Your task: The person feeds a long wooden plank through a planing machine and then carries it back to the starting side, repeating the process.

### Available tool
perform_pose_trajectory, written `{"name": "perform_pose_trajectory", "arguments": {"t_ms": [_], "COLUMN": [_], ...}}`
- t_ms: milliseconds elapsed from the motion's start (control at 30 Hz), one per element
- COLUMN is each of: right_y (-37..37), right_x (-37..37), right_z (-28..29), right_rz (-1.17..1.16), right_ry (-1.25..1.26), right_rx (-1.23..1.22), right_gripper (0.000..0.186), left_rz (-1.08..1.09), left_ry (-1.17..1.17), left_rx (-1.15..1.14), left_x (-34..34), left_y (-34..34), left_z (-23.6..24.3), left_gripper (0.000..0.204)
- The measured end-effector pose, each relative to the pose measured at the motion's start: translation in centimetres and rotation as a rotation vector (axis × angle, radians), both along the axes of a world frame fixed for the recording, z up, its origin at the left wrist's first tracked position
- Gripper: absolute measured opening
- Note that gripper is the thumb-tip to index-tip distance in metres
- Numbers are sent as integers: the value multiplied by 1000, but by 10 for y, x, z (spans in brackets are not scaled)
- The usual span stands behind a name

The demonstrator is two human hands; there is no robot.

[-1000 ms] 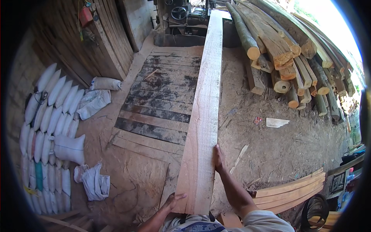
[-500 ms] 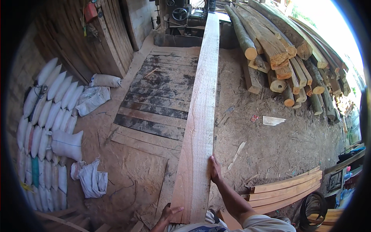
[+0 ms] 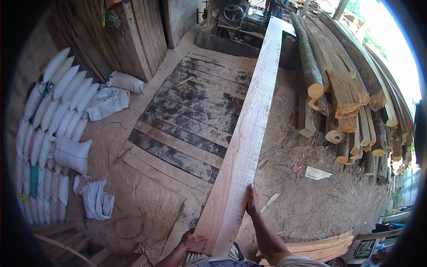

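A long, pale sawn plank [image 3: 240, 151] stretches from close to my body away to the machine [image 3: 235, 14] at the far end. My left hand [image 3: 192, 240] grips its left edge near the close end, with the thumb and a finger lying on the upper face. Farther along, my right hand [image 3: 253, 201] holds the right edge, and its fingers are partly hidden by the wood. The machine has a round handwheel, and the plank's far end reaches up to its side. Another person [image 3: 280, 6] stands there, only partly in view.
Logs and thick beams [image 3: 333, 80] are piled on the right. White filled sacks [image 3: 49, 115] stack up along the left wall. Dark floor boards [image 3: 187, 115] lie left of the plank. Sawn boards [image 3: 311, 245] rest at lower right, and a wood scrap [image 3: 317, 173] lies on the dirt.
The view has turned, so the plank's far end and the machine appear farther right. Both my hands keep their grip on the plank. The other person by the machine shows more now.
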State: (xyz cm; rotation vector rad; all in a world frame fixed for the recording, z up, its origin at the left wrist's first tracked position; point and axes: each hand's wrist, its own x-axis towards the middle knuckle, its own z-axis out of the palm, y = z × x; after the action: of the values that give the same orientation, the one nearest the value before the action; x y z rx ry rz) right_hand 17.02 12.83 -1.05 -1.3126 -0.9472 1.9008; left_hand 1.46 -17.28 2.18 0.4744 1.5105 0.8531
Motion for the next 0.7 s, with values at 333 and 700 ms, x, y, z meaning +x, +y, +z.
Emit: {"name": "perform_pose_trajectory", "arguments": {"t_ms": [333, 700], "right_y": [196, 466], "right_x": [-45, -105], "right_z": [-5, -8], "right_rz": [-20, 2], "right_ry": [9, -43], "right_rx": [-87, -65], "right_gripper": [63, 60], "left_rz": [-62, 40], "left_ry": [77, 32], "left_rx": [-124, -106], "left_x": [-50, -109], "left_y": [203, 468], "left_z": [11, 17], "left_gripper": [65, 66]}}
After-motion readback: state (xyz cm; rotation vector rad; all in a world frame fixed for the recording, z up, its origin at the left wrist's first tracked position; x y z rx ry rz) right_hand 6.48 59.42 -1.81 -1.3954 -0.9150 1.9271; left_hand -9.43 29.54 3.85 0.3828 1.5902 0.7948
